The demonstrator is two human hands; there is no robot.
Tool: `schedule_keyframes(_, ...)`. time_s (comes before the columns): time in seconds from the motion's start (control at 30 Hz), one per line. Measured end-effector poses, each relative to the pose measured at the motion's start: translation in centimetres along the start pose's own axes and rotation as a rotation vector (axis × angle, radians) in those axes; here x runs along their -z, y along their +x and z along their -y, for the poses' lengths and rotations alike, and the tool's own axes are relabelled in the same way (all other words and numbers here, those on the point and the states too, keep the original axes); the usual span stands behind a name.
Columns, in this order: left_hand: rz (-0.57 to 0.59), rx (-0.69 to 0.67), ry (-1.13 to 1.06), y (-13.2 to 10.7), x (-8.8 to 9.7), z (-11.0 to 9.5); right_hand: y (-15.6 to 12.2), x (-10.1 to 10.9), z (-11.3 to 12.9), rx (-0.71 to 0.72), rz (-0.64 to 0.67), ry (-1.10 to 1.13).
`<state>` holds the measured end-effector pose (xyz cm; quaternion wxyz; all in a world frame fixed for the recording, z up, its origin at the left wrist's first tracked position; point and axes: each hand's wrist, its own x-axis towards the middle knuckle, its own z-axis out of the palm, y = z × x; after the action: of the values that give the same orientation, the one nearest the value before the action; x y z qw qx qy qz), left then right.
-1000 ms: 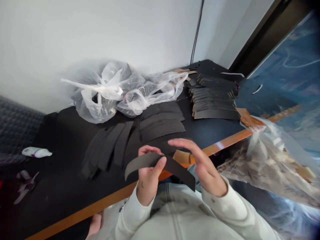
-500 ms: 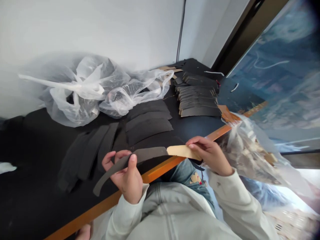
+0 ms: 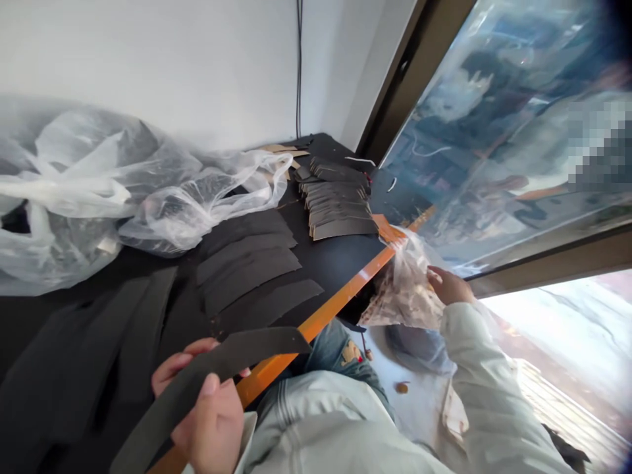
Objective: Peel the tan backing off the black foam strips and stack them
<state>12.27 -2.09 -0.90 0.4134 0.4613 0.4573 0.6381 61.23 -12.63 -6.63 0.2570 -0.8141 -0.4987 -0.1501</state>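
Note:
My left hand (image 3: 207,401) is closed around a curved black strip (image 3: 247,349), thumb on top and fingers beneath. The strip arcs from the lower left to above the table's orange edge. Over at the right, my right hand (image 3: 450,287) is at the clear plastic bag (image 3: 407,289) that hangs beside the table edge and holds tan scraps. Its fingertips are mostly hidden against the bag, and I cannot make out anything in them. Just beyond my left hand, overlapping black strips (image 3: 251,263) lie on the black table.
A fanned stack of black pieces with tan edges (image 3: 340,204) lies farther back. Knotted clear plastic bags (image 3: 74,191) stand along the wall at left. More dark strips (image 3: 99,349) lie at left. The table's orange edge (image 3: 340,296) runs diagonally before me, with a window (image 3: 484,131) to the right.
My right hand has left the strip and moved right to the hanging bag; the tan piece it pinched is out of sight. My left hand still holds the black strip. The view has turned right.

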Motion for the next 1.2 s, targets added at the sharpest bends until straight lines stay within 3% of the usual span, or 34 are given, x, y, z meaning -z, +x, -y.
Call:
schedule_keyframes(0.13,-0.01,0.083,-0.043,-0.8,0.0,0.0,0.1,1.3,2.3,-0.067,-0.175,-0.076)
schedule_keyframes(0.23,0.058,0.158,-0.029,-1.4,0.0,0.5,-0.2,2.3,8.8,-0.077,-0.269,-0.019)
schedule_keyframes(0.3,0.122,0.197,-0.01,-1.8,-0.1,0.8,-0.9,2.5,15.4,-0.016,-0.211,0.177)
schedule_keyframes(0.4,0.218,0.229,-0.017,-2.3,-0.4,1.1,-3.0,2.1,25.6,0.214,0.191,0.546)
schedule_keyframes(0.47,0.251,0.207,-0.021,-2.5,-0.7,1.2,-4.4,1.4,30.4,0.335,0.375,0.71)
schedule_keyframes(0.5,0.261,0.188,-0.017,-2.5,-0.7,1.2,-4.9,0.9,31.8,0.309,0.397,0.751)
schedule_keyframes(0.57,0.287,0.139,0.029,-2.3,-0.6,1.4,-5.5,-0.1,33.0,0.214,0.387,0.79)
schedule_keyframes(0.67,0.28,0.069,0.199,-1.6,-0.2,1.7,-4.9,-1.4,32.3,0.116,0.356,0.804)
schedule_keyframes(0.83,0.199,-0.035,0.427,0.2,-0.4,2.1,-2.6,-3.1,31.2,0.105,0.422,0.775)
schedule_keyframes(1.03,0.245,-0.094,0.631,1.6,-2.0,3.0,-1.2,-4.9,31.6,0.119,0.415,0.623)
schedule_keyframes(1.2,0.272,-0.082,0.709,1.7,-2.3,3.8,-0.8,-5.8,31.4,0.165,0.49,0.577)
